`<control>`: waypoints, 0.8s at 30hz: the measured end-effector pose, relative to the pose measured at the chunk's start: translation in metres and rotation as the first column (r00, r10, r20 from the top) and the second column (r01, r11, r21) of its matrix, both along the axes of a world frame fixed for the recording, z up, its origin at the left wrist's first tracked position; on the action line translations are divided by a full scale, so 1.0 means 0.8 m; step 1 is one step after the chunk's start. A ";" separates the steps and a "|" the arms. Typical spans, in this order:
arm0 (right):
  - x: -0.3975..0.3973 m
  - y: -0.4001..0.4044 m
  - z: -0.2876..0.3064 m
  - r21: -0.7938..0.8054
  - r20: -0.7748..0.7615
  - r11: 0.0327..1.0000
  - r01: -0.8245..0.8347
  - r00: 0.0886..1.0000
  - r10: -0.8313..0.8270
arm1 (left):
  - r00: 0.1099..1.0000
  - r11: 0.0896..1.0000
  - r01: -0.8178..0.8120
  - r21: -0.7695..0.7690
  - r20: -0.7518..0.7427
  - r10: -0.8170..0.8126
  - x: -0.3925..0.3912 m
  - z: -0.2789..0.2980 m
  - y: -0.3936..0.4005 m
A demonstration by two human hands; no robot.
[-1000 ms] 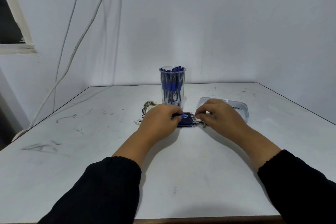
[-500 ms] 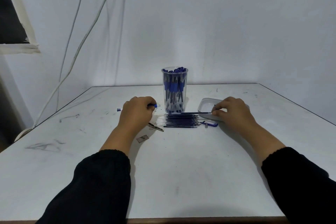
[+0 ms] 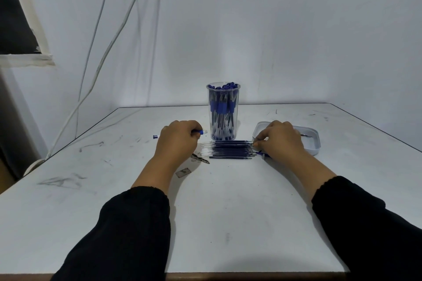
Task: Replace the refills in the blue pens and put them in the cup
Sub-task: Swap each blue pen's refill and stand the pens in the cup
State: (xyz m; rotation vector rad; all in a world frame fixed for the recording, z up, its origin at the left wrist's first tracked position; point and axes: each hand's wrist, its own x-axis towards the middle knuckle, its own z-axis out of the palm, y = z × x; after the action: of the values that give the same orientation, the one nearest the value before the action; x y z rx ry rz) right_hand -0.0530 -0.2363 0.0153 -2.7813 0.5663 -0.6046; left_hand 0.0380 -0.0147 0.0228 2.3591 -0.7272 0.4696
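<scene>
L hand [image 3: 177,140] grips a blue pen [image 3: 202,131] just left of the cup [image 3: 223,112], mid-table toward the back edge. R hand [image 3: 282,140] pinches the refills [image 3: 230,149] row's right end. Risk: a sideways drag scatters the row, or the pen tip nudges the cup.

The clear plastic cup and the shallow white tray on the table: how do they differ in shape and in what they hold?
The clear plastic cup is tall and narrow; the shallow white tray is low and wide. The cup is packed with upright blue pens; the tray shows only one thin dark piece, too small to identify. The cup is see-through, the tray opaque. Both stand on the white table, behind the row of refills.
</scene>
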 end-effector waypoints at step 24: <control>-0.001 -0.005 0.001 -0.012 0.104 0.999 -0.029 0.994 0.031 | 1.000 1.000 0.000 0.025 -0.013 0.000 -0.002 0.001 -0.003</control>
State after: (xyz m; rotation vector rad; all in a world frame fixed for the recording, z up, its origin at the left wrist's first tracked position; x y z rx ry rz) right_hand -0.0534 -0.2399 0.0159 -2.7433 0.5001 -0.7426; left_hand 0.0368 -0.0171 0.0237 2.3832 -0.7315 0.4471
